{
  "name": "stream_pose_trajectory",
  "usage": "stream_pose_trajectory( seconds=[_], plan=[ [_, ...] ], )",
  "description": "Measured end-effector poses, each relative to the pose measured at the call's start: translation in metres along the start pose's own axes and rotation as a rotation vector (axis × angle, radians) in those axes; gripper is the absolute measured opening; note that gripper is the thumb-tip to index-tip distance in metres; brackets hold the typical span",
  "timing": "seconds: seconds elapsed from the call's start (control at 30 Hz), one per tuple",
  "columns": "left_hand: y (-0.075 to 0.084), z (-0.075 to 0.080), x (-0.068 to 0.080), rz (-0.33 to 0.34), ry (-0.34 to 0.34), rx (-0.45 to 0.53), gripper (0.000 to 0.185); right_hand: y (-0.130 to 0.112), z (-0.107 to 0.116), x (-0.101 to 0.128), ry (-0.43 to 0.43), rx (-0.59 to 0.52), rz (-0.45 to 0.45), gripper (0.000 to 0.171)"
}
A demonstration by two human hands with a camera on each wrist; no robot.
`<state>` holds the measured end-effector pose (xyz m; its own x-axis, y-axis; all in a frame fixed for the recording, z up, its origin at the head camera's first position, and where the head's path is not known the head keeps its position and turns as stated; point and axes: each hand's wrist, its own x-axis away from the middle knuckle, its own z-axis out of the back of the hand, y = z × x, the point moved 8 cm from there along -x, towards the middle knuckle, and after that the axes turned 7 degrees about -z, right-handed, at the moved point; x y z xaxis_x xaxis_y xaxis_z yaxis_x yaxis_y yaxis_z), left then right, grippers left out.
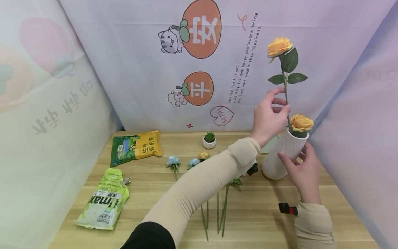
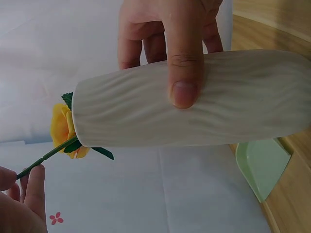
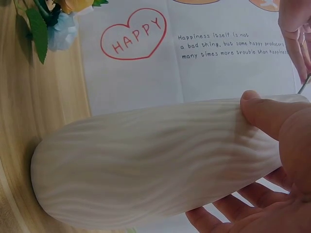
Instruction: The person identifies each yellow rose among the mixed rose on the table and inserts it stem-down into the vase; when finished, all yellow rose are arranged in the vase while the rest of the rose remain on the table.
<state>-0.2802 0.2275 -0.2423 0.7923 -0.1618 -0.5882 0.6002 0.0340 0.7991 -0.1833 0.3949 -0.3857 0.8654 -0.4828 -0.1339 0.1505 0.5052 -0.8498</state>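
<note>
Hands first: we find our right hand [image 1: 303, 171] curled round the white ribbed vase [image 1: 281, 155], thumb pressed on its front wall and fingers behind, the vase standing tilted at the right rear of the wooden table [image 1: 261, 221]. Our left hand [image 1: 269, 116] pinches the stem of a tall yellow rose [image 1: 279, 46] between thumb and fingertips, just above the vase mouth, where a second yellow rose [image 1: 301, 122] already sits.

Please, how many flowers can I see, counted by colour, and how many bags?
Yellow roses: 3 — tall rose pinched by left hand, one in white vase at, held by right hand, one on table
Blue flowers: 2
Bags: 2
Total: 7
</note>
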Motion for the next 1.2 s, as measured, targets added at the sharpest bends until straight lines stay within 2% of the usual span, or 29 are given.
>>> stream_pose_trajectory(
  seconds=[0.17,0.37,0.83,1.03,1.2],
  plan=[
    [-0.007,-0.005,0.003,-0.006,-0.014,-0.013,0.048,-0.002,0.001,0.001,0.01,0.003,0.022,0.091],
    [-0.014,-0.013,0.011,0.004,-0.064,-0.025,0.048,-0.001,0.0,0.001,0.011,-0.002,0.026,0.091],
    [-0.026,-0.021,0.019,0.021,-0.108,-0.018,0.034,0.001,0.001,0.0,0.009,-0.005,0.026,0.091],
    [-0.027,-0.02,0.019,-0.002,-0.128,-0.076,0.02,0.002,0.0,0.0,0.005,-0.015,0.008,0.091],
    [-0.028,-0.02,0.021,-0.001,-0.17,-0.153,0.016,0.001,0.0,0.0,0.01,-0.026,0.013,0.091]
  ],
)
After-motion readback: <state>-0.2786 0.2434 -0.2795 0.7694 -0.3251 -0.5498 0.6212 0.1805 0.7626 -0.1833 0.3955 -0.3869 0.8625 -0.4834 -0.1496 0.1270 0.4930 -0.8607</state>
